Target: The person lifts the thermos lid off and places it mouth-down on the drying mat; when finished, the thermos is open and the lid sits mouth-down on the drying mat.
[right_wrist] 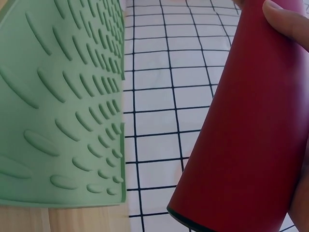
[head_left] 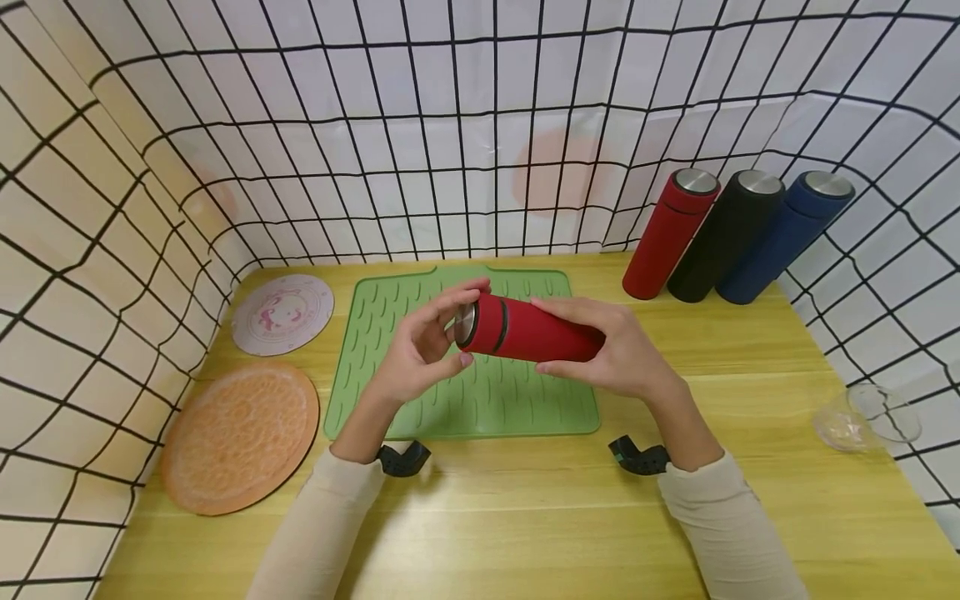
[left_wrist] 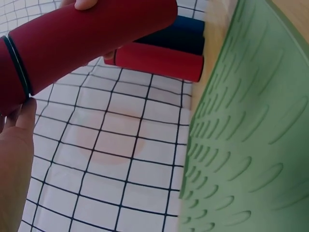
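Observation:
A red thermos flask (head_left: 546, 332) with a black ring and a steel-topped cap is held on its side above the green ridged mat (head_left: 397, 379). My right hand (head_left: 611, 346) grips its body near the base, thumb along the near side. At the cap end, my left hand (head_left: 420, 346) curves around the cap, thumb tip at the lower edge and fingers over the far side. In the left wrist view, the fingertips (left_wrist: 28, 113) touch the flask (left_wrist: 91, 41) right by the black ring. The right wrist view shows the flask's body (right_wrist: 251, 121) slanting down, with its dark base rim at the bottom.
Three upright flasks, red (head_left: 663, 242), black (head_left: 723, 237) and blue (head_left: 780, 242), stand at the back right. A clear glass (head_left: 840, 425) lies at the right edge. Two round mats, pink-white (head_left: 303, 292) and orange (head_left: 240, 437), lie left. Black wire grid (head_left: 495, 121) encloses the table.

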Motion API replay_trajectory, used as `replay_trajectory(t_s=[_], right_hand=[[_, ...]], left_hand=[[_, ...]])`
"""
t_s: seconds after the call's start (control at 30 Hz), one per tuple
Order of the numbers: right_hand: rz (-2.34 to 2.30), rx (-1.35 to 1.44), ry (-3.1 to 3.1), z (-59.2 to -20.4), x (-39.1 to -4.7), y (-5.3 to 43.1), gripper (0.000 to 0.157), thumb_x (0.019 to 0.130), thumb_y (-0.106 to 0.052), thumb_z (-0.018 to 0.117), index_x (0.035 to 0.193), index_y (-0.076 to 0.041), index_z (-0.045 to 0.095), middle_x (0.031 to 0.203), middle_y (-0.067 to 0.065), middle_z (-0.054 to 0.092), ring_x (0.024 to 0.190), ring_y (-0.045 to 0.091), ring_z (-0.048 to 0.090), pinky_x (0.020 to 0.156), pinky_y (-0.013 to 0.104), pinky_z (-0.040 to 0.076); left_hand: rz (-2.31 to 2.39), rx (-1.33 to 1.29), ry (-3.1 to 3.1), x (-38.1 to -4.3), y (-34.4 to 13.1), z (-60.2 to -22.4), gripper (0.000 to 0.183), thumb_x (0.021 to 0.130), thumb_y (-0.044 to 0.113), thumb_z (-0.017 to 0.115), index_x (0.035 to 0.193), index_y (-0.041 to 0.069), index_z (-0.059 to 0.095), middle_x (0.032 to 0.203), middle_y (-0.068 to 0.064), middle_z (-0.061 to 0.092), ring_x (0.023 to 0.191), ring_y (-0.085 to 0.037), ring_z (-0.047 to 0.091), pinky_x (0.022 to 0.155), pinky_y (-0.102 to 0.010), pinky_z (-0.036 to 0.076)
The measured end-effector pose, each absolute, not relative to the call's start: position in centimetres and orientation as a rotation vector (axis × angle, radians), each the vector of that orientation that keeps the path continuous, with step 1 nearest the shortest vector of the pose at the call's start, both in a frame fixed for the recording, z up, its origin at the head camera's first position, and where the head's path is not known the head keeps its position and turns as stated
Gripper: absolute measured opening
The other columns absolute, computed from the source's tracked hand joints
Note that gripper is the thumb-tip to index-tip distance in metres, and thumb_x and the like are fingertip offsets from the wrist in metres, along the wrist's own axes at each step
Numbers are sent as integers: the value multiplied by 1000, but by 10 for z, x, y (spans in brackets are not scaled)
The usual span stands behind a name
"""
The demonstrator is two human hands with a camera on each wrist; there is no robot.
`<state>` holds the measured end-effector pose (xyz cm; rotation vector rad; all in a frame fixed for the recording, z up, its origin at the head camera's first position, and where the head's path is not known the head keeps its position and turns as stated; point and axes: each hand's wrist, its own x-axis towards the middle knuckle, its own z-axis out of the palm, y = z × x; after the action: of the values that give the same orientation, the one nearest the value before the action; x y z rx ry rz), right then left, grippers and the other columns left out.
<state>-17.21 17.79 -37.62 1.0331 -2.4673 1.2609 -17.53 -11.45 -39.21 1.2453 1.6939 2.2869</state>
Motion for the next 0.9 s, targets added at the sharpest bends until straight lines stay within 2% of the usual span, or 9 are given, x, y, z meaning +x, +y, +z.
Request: replay_trajectory(t_s=[0.07,0.17,0.27,0.33,0.43,0.53,0.67,0.77,0.9], right_hand=[[1250,1033,-2467,-376,-172,178,76,74,-20,95,143,-24,64,133,0,70,114,17,64,82,33,61],[1215,1023,-2465,-378,-173,177,76,75,-22,95,144,-25,63,133,0,70,114,18,65,81,35,62],[1171,1013,-2469,-380,-174,175,76,76,-23,94,144,-26,63,133,1,70,116,20,65,81,37,62],[1154,1013,-2473,-381,-175,175,75,76,-24,94,145,-26,62,134,2,70,117,21,65,81,38,62],[1180,1015,-2474,-381,-174,175,76,76,-23,94,145,-25,62,134,2,69,117,20,64,81,37,62],[1226,1009,-2467,-380,-174,176,77,75,-20,94,145,-25,62,134,1,69,116,19,64,81,35,62],[1253,1010,-2462,-380,-173,178,77,74,-19,95,144,-25,63,133,0,69,115,18,64,81,33,61],[1248,1013,-2464,-380,-173,177,77,74,-20,95,144,-25,63,133,0,70,115,17,64,81,33,61],[1237,1022,-2470,-380,-173,176,75,75,-22,95,143,-24,63,133,0,70,115,18,64,82,34,62]], left_hand=[[2311,1190,1706,-175,-114,-392,65,86,-11,72,143,16,59,157,-15,45,145,-34,42,108,-34,50],[2359,1034,1814,-175,-112,-392,61,85,10,85,141,12,60,149,-13,53,133,-28,51,101,-31,53],[2376,881,1932,-176,-110,-394,71,80,32,91,139,9,58,138,-9,58,121,-23,56,94,-28,55],[2365,870,1953,-176,-109,-396,78,78,39,91,140,10,55,140,-7,56,123,-23,56,96,-28,54],[2351,1032,1864,-177,-110,-397,77,83,29,89,146,12,49,153,-13,47,140,-31,46,106,-32,50],[2327,1210,1742,-178,-111,-397,68,88,2,76,149,17,50,164,-15,35,152,-37,32,112,-35,45],[2338,1209,1692,-176,-112,-396,68,87,-12,66,144,22,58,164,-12,38,148,-33,38,105,-31,47],[2373,1072,1800,-175,-112,-395,58,88,8,80,141,20,60,153,-9,51,135,-27,49,99,-29,50],[2375,940,1967,-175,-109,-396,76,79,38,91,141,14,55,137,-4,58,126,-22,53,101,-31,51]])
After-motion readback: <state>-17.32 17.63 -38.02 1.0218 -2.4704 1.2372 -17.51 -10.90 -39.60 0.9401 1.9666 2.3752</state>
